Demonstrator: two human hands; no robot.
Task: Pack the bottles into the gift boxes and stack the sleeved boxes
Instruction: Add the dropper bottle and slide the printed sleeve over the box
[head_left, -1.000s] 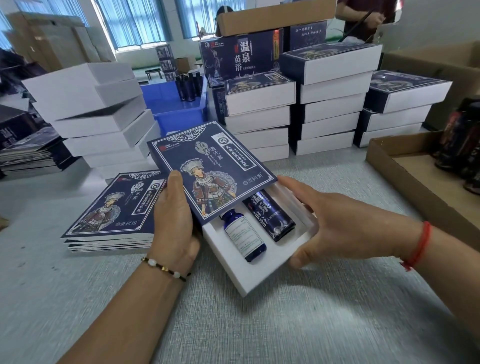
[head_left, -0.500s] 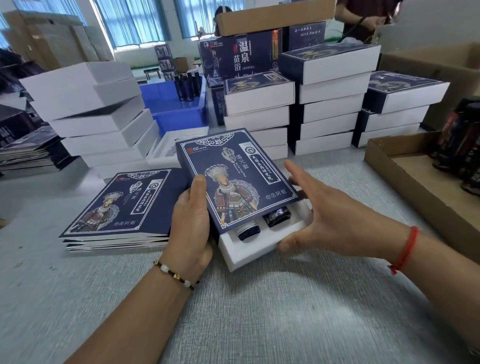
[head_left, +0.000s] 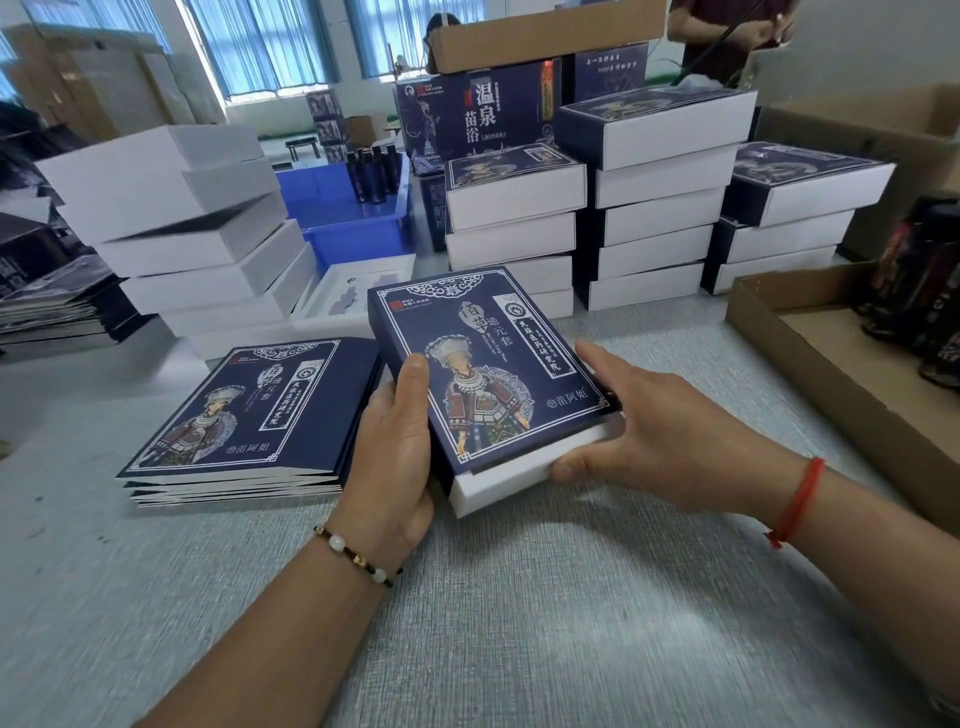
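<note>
Nearly closed, the sleeve (head_left: 488, 364) covers almost all of the white box (head_left: 506, 480), which sits near the middle of the table (head_left: 519, 623), just right of the pile of flat sleeves (head_left: 244, 415) and in front of the stacks of finished boxes (head_left: 644, 202). Only a white strip of box shows at the near end and along the near right edge. The left hand (head_left: 395, 441) clasps the sleeve's left side, thumb on the printed face and fingers hidden beneath; the right hand (head_left: 644, 431) lies open, not clenched, palm and fingers pressing the box's right near corner. The bottles are hidden inside, so I cannot tell how they lie. The box's long axis runs from the near edge away from the person, skewed a little leftward at the far end; the printed figure stands upright along it, head toward the stacks, and the open mouth of the sleeve faces the person. What could go wrong, I judge: if the push from the right comes off square, the box corner may catch the sleeve's lip and crease or tear the card; if the left hand squeezes too hard, the sleeve may buckle and bind; and lifting before the box is home could let it slide out of the near end
</note>
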